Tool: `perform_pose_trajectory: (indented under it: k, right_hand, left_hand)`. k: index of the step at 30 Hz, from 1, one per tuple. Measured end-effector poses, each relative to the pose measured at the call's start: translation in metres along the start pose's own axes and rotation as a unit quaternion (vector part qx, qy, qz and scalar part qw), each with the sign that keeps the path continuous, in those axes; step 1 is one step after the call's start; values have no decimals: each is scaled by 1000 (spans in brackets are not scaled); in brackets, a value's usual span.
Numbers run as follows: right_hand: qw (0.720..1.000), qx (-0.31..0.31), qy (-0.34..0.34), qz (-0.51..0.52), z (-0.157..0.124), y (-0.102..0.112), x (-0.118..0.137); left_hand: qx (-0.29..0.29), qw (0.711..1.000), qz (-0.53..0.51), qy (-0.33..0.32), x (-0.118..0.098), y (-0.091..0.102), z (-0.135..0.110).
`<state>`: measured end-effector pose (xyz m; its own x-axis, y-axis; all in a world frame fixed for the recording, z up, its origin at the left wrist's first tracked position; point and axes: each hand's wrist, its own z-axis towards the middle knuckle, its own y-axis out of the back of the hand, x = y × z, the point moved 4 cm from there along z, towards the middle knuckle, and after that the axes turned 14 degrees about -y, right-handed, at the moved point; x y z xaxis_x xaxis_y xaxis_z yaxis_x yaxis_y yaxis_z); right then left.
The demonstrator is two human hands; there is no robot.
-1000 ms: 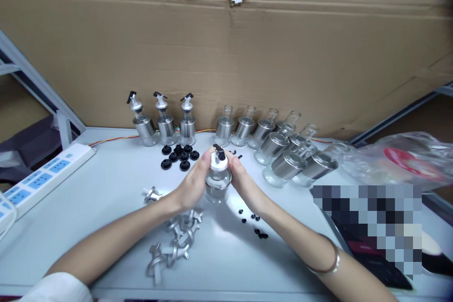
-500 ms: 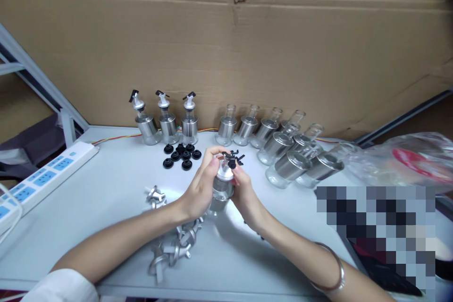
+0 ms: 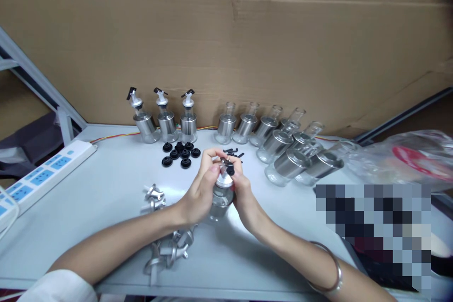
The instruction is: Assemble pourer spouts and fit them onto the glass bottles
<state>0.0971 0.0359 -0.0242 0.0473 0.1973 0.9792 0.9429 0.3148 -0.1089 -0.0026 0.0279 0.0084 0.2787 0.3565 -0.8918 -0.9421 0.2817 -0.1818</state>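
Note:
Both my hands meet at the table's middle around a small glass bottle (image 3: 220,200) with a steel band. My left hand (image 3: 201,188) wraps its body and neck, fingers closed. My right hand (image 3: 242,191) pinches the silver pourer cap (image 3: 224,179) with its black flip lid (image 3: 229,168) on the bottle's top. Silver pourer spouts (image 3: 168,247) lie in a heap under my left wrist. Black rubber stoppers (image 3: 180,153) sit in a cluster beyond my hands.
Three capped bottles (image 3: 166,120) stand at the back left; several uncapped bottles (image 3: 283,144) stand or lie at the back right. A power strip (image 3: 38,174) lies on the left. A plastic bag (image 3: 406,158) sits on the right. Cardboard (image 3: 226,47) walls the back.
The bottle has tilted and come a little nearer to me. My right fingers have shifted from the bottle's side up onto the cap and black lid. Small black pieces behind my hands now show.

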Motion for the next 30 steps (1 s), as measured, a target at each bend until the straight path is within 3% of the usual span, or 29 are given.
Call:
perform_pose_trajectory:
  k: [5,10,15,22,27,30]
  right_hand:
    - [999,9,11,-41,-3,-1,13]
    - [995,28,64,-72,-7,-4,36]
    - [989,26,98,-107,-9,-4,36]
    - [981,-27,149,-125,-12,-2,25]
    - [973,-40,166,-158,-13,-2,32]
    - [948,-90,248,-180,-16,0,44]
  left_hand:
    - [5,1000,7,-22,-10,1,2]
    - [2,998,16,-68,-19,5,8]
    - [49,995,34,-83,-14,5,2]
    - [126,987,76,-68,-17,-2,-1]
    - [111,984,100,-101,-18,2,3]
    - [108,978,115,-138,-18,7,6]
